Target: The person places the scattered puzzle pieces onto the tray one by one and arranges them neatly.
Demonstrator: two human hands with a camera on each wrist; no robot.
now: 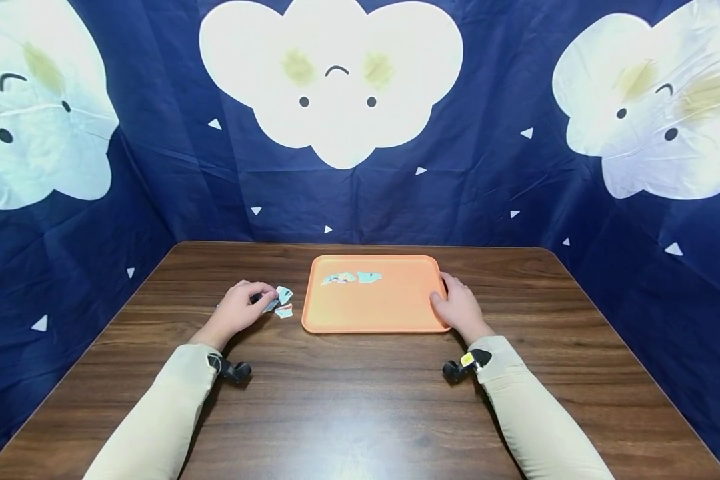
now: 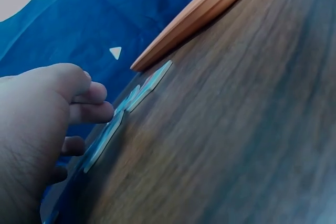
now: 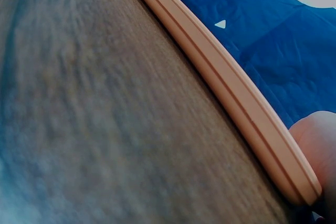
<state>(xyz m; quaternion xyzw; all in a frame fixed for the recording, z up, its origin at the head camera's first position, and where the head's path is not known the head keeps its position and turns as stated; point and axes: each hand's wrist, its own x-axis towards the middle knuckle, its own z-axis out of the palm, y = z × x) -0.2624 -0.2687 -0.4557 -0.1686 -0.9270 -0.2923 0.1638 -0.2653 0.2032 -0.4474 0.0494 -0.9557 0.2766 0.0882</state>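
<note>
In the head view my left hand hovers close over a small group of flat, irregular light-blue printed pieces at the left of the tray. One piece lies just past the fingertips, and another piece sits nearer to me. The left wrist view has the fingers loosely bent above the pieces, with nothing visibly pinched. My right hand grips the right edge of the orange tray, thumb over the rim. Two printed pieces, a longer one and a blue one, lie on the tray toward its far left.
The wooden table carries the tray near its far edge. Behind it hangs a dark blue curtain with white clouds and small triangles, which also closes off both sides. A black wrist camera is strapped at each sleeve.
</note>
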